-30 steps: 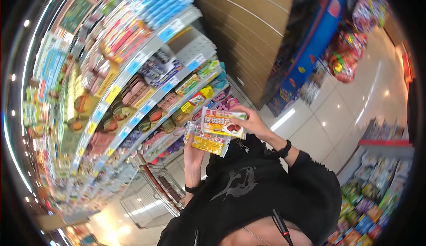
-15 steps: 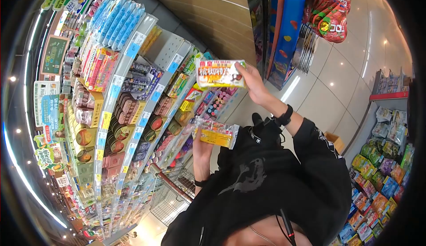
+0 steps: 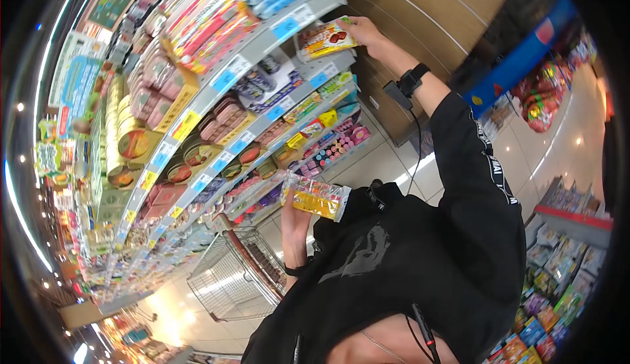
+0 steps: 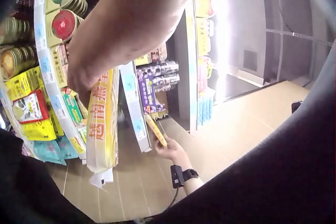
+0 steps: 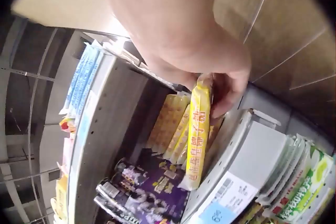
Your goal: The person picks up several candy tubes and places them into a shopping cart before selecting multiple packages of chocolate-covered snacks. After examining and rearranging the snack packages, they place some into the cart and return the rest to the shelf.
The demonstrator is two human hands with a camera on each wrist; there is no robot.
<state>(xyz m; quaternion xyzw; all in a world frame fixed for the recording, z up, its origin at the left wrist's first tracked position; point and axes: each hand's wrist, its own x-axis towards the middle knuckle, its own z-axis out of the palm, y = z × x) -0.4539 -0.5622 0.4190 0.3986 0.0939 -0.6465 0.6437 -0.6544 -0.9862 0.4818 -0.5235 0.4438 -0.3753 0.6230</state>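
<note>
My right hand [image 3: 365, 36] pinches one end of a yellow-and-white candy packet [image 3: 326, 39] with a brown sweets picture. In the right wrist view this packet [image 5: 197, 134] stands on its narrow side at the shelf's front lip, next to several similar yellow packets [image 5: 167, 124]. A purple box [image 5: 160, 184] lies beside them. Lower down, close to my body, my left hand [image 3: 296, 223] grips a second packet [image 3: 316, 196], clear at the top and yellow below. Red characters run along the side of that packet [image 4: 103, 127] in the left wrist view.
Tiered shelves [image 3: 230, 91] of sweets and tins stretch along the left. A wire shopping cart [image 3: 230, 275] stands on the floor behind my left arm. A wood-look panel [image 3: 420, 9] borders the shelf end, and another snack display [image 3: 558, 278] stands at the right.
My right hand has carried its packet away from the left-hand packet, up and forward to the shelf. The left hand still holds its packet near my body. The head view has swung about.
</note>
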